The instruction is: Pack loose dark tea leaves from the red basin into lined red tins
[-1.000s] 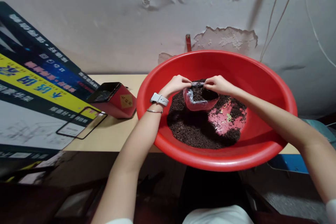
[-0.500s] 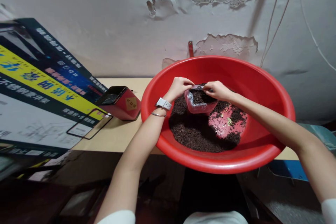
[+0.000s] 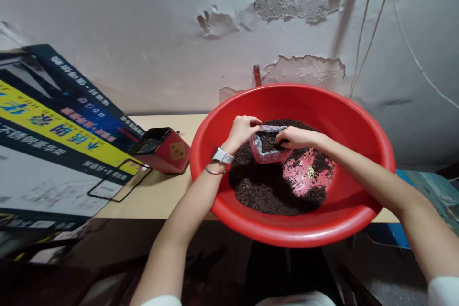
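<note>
A big red plastic basin (image 3: 373,153) rests on the table edge, its bottom heaped with dark loose tea leaves (image 3: 265,191). Over the leaves a small clear plastic bag (image 3: 264,149), partly filled with the same leaves, is held open. My left hand (image 3: 243,130), with a white watch at the wrist, pinches the bag's left rim. My right hand (image 3: 292,137) is closed at the bag's right side, its fingertips at the bag's mouth. A bare patch of basin floor with gold flecks shows to the right of the bag.
A red box with a dark top (image 3: 161,149) sits on the beige table (image 3: 161,186) left of the basin. A large printed carton (image 3: 53,129) leans at the far left. A peeling wall with hanging cables stands behind. Blue items lie at the right.
The view has tilted so the basin sits lower in the picture. My right hand has slid from the bag's top rim down into its mouth; the left still holds the rim.
</note>
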Available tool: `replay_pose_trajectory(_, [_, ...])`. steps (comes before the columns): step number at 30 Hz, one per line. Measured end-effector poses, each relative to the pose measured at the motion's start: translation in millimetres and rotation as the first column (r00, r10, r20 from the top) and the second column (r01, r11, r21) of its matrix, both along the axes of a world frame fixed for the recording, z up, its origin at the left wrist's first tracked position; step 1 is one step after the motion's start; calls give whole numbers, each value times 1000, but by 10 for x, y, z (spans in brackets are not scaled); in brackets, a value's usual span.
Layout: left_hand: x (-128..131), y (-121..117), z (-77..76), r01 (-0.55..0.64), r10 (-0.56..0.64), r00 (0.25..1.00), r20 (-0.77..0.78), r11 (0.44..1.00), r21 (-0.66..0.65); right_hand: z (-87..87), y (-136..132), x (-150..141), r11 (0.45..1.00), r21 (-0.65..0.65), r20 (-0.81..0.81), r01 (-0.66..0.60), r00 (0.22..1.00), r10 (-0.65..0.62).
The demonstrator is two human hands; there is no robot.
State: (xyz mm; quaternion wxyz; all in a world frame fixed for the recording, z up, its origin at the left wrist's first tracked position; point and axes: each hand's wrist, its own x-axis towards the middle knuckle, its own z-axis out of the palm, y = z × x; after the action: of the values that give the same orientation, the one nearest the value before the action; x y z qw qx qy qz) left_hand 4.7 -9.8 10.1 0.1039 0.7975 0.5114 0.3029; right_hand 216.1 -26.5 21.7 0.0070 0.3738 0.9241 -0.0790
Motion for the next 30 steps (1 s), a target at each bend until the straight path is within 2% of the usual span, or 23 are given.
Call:
replay_pose_trajectory(2, [-7, -16, 19, -22, 22, 1000, -8, 999, -32, -23, 44, 26, 998, 64, -51, 17, 999, -14])
replay_pose_trajectory(4, [-29, -16, 32, -67, 66, 998, -19, 997, -48, -27, 78, 50, 985, 142, -123, 101, 989, -84])
replay_pose_trajectory(6, [-58, -1, 36, -130, 126, 990, -66, 989, -70, -34, 92, 56, 983, 119, -134, 142, 983, -126])
replay_pose_trajectory(9, [-97, 23, 29, -209, 180, 963, -200, 969, -131, -102, 76, 11, 994, 32, -16, 104, 994, -103])
replay_pose_trajectory(12, [-116, 22, 20, -228, 174, 944, -281, 958, -171, -141, 56, -34, 992, 80, -45, 97, 995, -93])
replay_pose_trajectory(14, [-119, 10, 16, -208, 146, 947, -285, 957, -201, -70, 71, 0, 975, 134, -172, 175, 973, -151])
replay_pose_trajectory(16, [-118, 1, 12, -179, 103, 956, -275, 947, -268, 70, 120, 102, 937, 172, -311, 304, 919, -241])
replay_pose_trajectory(20, [-116, 5, 9, -207, 84, 958, -276, 867, -454, 285, 249, 415, 841, 159, -455, 517, 795, -402])
replay_pose_trajectory(23, [-126, 6, 25, -224, 87, 960, -268, 809, -543, 217, 262, 601, 803, 74, -411, 591, 752, -516])
replay_pose_trajectory(25, [-133, -2, 37, -221, 92, 965, -247, 795, -564, 89, 212, 649, 794, -55, -354, 605, 732, -582])
replay_pose_trajectory(28, [-115, -26, 35, -169, 58, 979, -196, 765, -621, -112, 108, 578, 755, -321, -291, 572, 699, -653])
replay_pose_trajectory(30, [-73, -53, 18, -119, 10, 986, -164, 727, -676, -208, 67, 448, 733, -427, -251, 529, 710, -658])
